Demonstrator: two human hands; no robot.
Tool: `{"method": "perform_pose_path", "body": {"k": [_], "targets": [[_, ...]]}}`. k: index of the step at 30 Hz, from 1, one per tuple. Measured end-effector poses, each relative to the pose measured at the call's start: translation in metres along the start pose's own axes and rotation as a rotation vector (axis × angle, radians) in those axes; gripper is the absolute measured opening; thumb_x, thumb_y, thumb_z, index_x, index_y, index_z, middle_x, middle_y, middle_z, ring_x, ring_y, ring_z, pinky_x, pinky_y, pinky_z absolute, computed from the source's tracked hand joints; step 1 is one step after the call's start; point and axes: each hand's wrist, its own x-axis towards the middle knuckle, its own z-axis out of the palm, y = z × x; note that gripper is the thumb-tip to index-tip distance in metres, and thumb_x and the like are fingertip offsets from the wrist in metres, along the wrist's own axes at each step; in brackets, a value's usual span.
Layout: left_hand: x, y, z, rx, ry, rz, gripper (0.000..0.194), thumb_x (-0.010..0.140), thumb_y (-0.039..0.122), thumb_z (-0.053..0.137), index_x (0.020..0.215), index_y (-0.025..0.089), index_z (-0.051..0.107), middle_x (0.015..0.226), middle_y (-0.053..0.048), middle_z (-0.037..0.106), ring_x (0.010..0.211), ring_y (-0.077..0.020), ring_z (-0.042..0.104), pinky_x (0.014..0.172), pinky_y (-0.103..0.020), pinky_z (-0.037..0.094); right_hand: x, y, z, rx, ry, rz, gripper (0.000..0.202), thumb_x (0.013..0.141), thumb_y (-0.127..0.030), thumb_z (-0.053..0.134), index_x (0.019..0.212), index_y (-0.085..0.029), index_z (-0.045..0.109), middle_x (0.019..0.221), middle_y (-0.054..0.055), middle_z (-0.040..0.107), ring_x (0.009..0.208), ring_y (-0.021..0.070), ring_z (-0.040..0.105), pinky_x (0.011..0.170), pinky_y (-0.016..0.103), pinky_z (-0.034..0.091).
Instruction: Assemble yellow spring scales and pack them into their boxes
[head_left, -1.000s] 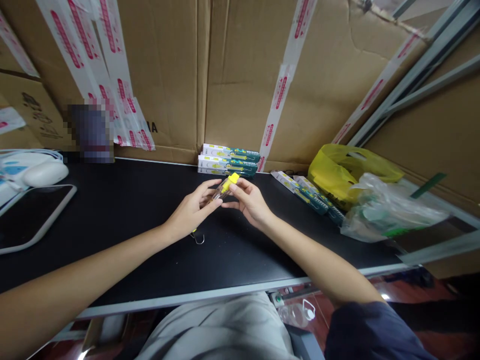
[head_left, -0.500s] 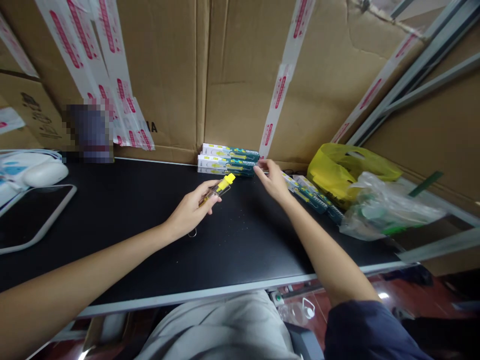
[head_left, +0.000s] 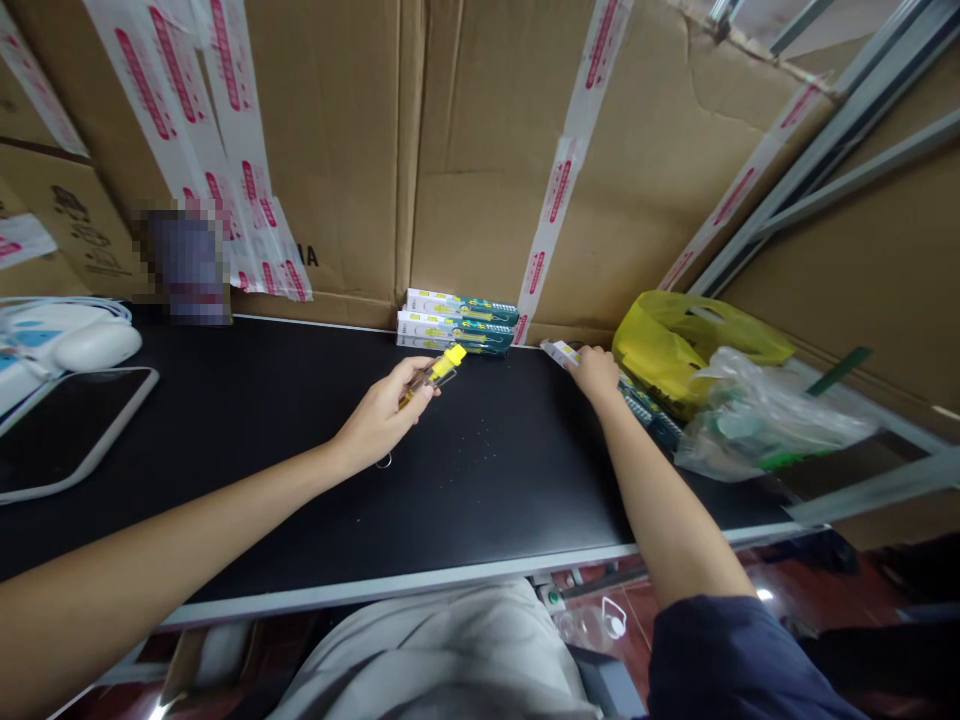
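Observation:
My left hand (head_left: 390,408) is closed around a clear, pen-like tool with a yellow cap (head_left: 451,357) and a thin metal clip. It is held above the table, cap pointing up and to the right; a small wire ring (head_left: 384,461) shows below the hand. At the right, my right hand (head_left: 596,376) has its fingers curled over a slim printed box (head_left: 559,352), white at its far end. The fingertips are partly hidden. Another slim green-and-white box (head_left: 660,418) lies beside it. Two similar boxes (head_left: 456,332) are stacked against the cardboard at the back.
A yellow plastic bag (head_left: 660,345) and a clear plastic bag (head_left: 765,420) lie right of the boxes. At the left are a phone (head_left: 71,425), a white mouse-like object (head_left: 97,345) and cables. Large cardboard (head_left: 480,230) walls the black table's (head_left: 450,530) back; a metal frame stands right.
My right hand has moved right, from beside the stacked boxes onto the slim boxes near the yellow bag. My left hand stays nearly in place with the yellow-capped tool.

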Motion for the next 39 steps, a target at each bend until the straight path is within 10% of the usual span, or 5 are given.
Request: {"method": "perform_pose_path", "body": {"k": [8,16,39], "targets": [[0.004,0.003,-0.007,0.139,0.188,0.037,0.037,0.083,0.039,0.059,0.113,0.017,0.056,0.094,-0.004,0.065,0.084,-0.0172,0.061,0.08,-0.03,0.046,-0.025,-0.061,-0.051,0.257,0.103,-0.391,0.032,0.086,-0.036,0.061,0.114,-0.02,0.06,0.109,0.011,0.059,0.093,0.0271,0.061,0.077,0.038,0.049],[0.008,0.006,-0.012,0.17,0.243,0.013,0.026,0.08,0.039,0.063,0.091,0.015,0.063,0.079,-0.002,0.065,0.071,-0.0151,0.06,0.067,-0.026,0.044,-0.079,-0.115,-0.061,0.428,-0.104,-0.898,0.034,0.088,-0.03,0.06,0.12,-0.022,0.055,0.112,0.008,0.057,0.094,0.0209,0.062,0.078,0.032,0.051],[0.01,-0.002,-0.012,0.23,0.152,0.016,0.037,0.078,0.043,0.065,0.102,0.014,0.064,0.089,-0.005,0.067,0.078,-0.0179,0.06,0.072,-0.028,0.044,-0.082,-0.113,-0.065,0.536,-0.137,-0.917,0.035,0.087,-0.031,0.061,0.121,-0.023,0.055,0.112,0.007,0.057,0.098,0.0204,0.061,0.083,0.032,0.05]]}}
